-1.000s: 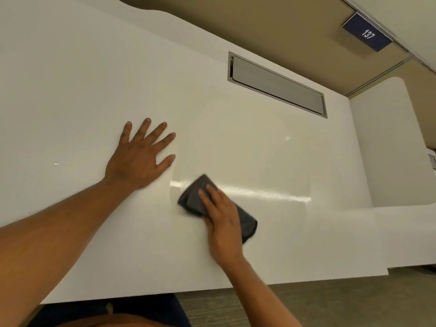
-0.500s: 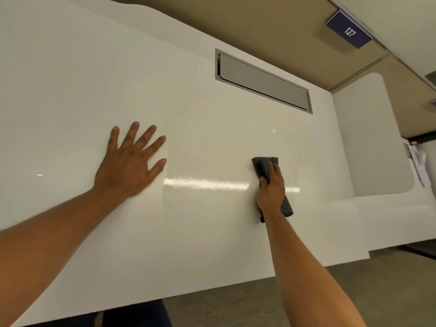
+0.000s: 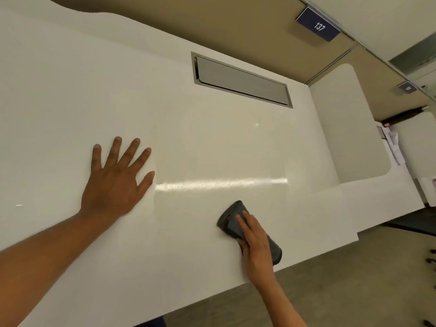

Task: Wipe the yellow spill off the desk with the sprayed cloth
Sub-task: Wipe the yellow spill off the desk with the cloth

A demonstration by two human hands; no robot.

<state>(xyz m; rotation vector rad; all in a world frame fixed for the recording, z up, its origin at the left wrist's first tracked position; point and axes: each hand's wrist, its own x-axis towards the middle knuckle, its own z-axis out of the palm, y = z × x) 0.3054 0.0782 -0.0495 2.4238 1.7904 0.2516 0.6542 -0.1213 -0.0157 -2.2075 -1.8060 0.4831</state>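
A dark grey cloth (image 3: 230,220) lies folded on the white desk (image 3: 70,90) near its front edge, right of centre. My right hand (image 3: 256,241) presses flat on top of the cloth and holds it against the surface. My left hand (image 3: 115,182) rests flat on the desk to the left, fingers spread, holding nothing. A damp, faintly glossy rectangular patch (image 3: 219,182) with a bright streak of reflected light lies between the two hands. No yellow spill shows on the desk.
A grey metal cable hatch (image 3: 243,83) is set flush into the desk at the back. A tan partition (image 3: 212,22) with a blue sign reading 137 (image 3: 318,25) stands behind. Another white desk (image 3: 349,119) adjoins on the right. Carpet floor runs along the front edge.
My right hand swept the cloth from the left part of the patch to its right end, then drew it back toward the front edge. My left hand stayed planted.
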